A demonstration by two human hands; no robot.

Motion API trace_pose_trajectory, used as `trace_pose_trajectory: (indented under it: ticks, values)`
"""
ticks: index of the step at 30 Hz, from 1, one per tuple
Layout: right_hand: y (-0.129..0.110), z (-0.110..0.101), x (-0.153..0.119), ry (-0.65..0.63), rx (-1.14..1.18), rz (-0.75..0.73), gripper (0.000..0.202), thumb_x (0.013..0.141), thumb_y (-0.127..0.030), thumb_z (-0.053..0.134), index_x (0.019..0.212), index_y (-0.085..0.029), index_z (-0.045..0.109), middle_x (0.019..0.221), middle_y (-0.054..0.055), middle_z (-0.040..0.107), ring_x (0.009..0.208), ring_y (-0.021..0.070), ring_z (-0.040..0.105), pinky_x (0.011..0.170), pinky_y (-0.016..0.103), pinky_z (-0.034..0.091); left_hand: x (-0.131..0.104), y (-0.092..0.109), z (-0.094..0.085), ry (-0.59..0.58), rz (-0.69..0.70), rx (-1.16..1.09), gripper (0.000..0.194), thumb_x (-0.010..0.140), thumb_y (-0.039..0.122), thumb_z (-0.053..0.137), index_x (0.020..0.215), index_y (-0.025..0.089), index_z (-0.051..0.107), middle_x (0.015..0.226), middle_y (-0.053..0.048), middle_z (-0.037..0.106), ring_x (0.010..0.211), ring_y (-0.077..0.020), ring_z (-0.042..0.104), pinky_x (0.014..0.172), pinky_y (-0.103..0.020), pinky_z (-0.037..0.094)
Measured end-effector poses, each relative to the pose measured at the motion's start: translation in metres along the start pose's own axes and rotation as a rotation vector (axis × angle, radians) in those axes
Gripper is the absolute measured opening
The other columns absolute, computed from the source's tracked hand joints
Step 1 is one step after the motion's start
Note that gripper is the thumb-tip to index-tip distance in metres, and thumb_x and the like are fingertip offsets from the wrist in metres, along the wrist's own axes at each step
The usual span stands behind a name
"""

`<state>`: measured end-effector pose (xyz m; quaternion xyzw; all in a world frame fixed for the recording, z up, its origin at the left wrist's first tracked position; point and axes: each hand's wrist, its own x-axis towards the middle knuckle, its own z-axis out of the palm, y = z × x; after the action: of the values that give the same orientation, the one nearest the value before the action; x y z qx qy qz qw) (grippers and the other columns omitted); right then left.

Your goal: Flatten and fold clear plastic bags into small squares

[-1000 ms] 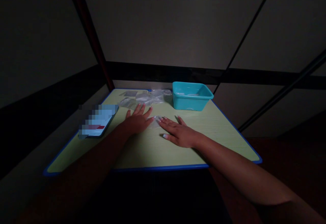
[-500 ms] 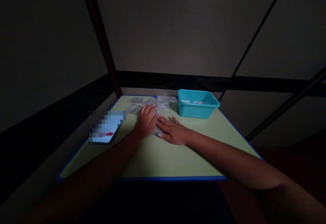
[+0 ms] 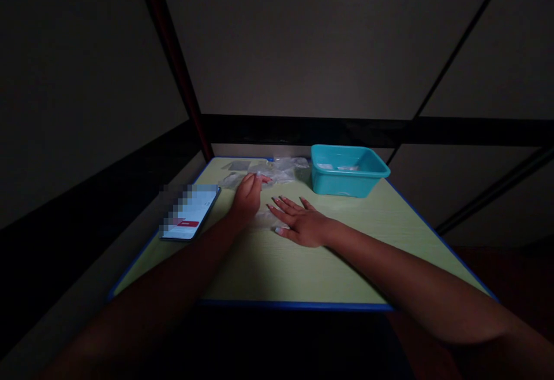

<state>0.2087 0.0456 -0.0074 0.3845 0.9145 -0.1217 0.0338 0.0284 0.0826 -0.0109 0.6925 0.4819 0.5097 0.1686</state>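
Note:
My right hand (image 3: 305, 225) lies flat with its fingers spread, its fingertips at the edge of a clear plastic bag (image 3: 267, 219) on the table. My left hand (image 3: 248, 196) is raised a little beyond that bag, its fingers drawn together in a pinch. What it pinches, if anything, is too small to make out. Behind my left hand lie several crumpled clear plastic bags (image 3: 283, 170) and a small flat grey piece (image 3: 239, 165).
A turquoise plastic basket (image 3: 346, 184) stands at the back right, with some clear or white packets (image 3: 348, 168) inside. A phone (image 3: 193, 218) with a lit screen lies at the left edge. The pale green table (image 3: 303, 276) has a blue rim, and a wall rises behind it.
My left hand has gone from fingers laid out over the plastic to a closed pinch, away from my right hand. The right fingers have spread wider. The view has shifted slightly.

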Motion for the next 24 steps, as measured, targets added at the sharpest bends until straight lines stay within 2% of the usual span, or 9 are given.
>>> trace_pose_trajectory:
  ticks: [3,6,9,13,15,20,24]
  values:
    - [0.003,-0.003,-0.009,-0.044,0.007,0.02,0.065,0.094,-0.055,0.025,0.15,-0.023,0.011,0.156,0.008,0.0,0.143,0.027,0.001,0.107,0.065,0.003,0.002,-0.001,0.002,0.054,-0.138,-0.144,0.055,0.095,0.052,0.021,0.083,0.016,0.061,0.074,-0.006,0.059,0.067,-0.0161,0.056,0.062,-0.029,0.047]
    - [0.007,-0.004,-0.019,-0.067,0.029,0.056,0.064,0.095,-0.054,0.024,0.15,-0.025,0.01,0.155,0.008,-0.001,0.143,0.0291,0.002,0.105,0.069,0.003,0.002,0.003,0.003,0.081,-0.243,-0.353,0.052,0.094,0.054,0.026,0.079,0.016,0.059,0.063,-0.001,0.051,0.05,-0.0106,0.046,0.047,-0.024,0.04]
    - [0.01,-0.003,-0.025,-0.002,0.026,0.07,0.062,0.095,-0.053,0.023,0.15,-0.028,0.007,0.156,0.007,-0.002,0.143,0.0294,0.002,0.103,0.07,0.002,0.002,0.009,0.002,0.058,-0.317,-0.513,0.053,0.094,0.056,0.03,0.072,0.015,0.057,0.058,0.001,0.047,0.042,-0.0074,0.04,0.039,-0.021,0.032]
    - [0.009,0.0,-0.024,0.177,-0.022,-0.014,0.062,0.096,-0.05,0.026,0.15,-0.027,0.006,0.156,0.005,-0.002,0.143,0.0264,0.0,0.104,0.067,-0.007,0.004,0.014,-0.001,0.062,-0.39,-0.632,0.057,0.093,0.059,0.028,0.066,0.015,0.055,0.051,0.002,0.044,0.037,-0.0071,0.038,0.036,-0.019,0.028]
    - [0.007,0.002,-0.022,0.206,-0.023,-0.059,0.062,0.096,-0.049,0.027,0.15,-0.025,0.007,0.156,0.006,-0.001,0.143,0.0251,0.002,0.105,0.065,-0.006,0.005,0.014,-0.002,0.08,-0.421,-0.667,0.059,0.093,0.059,0.026,0.064,0.016,0.054,0.048,0.002,0.044,0.036,-0.0076,0.038,0.035,-0.019,0.028]
    - [0.008,0.006,-0.02,0.063,0.055,-0.126,0.061,0.095,-0.049,0.03,0.149,-0.024,0.015,0.155,0.008,0.011,0.143,0.0242,0.011,0.107,0.064,0.004,0.006,0.013,-0.002,0.064,-0.491,-0.715,0.065,0.093,0.06,0.02,0.06,0.016,0.055,0.044,0.001,0.043,0.034,-0.0085,0.037,0.035,-0.019,0.026]
    - [0.009,0.006,-0.02,0.06,0.085,-0.134,0.061,0.095,-0.049,0.031,0.149,-0.025,0.014,0.155,0.007,0.009,0.143,0.0236,0.01,0.107,0.064,0.005,0.004,0.015,-0.005,-0.067,-0.586,-0.892,0.067,0.095,0.055,0.013,0.059,0.015,0.054,0.043,0.001,0.041,0.035,-0.0105,0.038,0.036,-0.021,0.028]
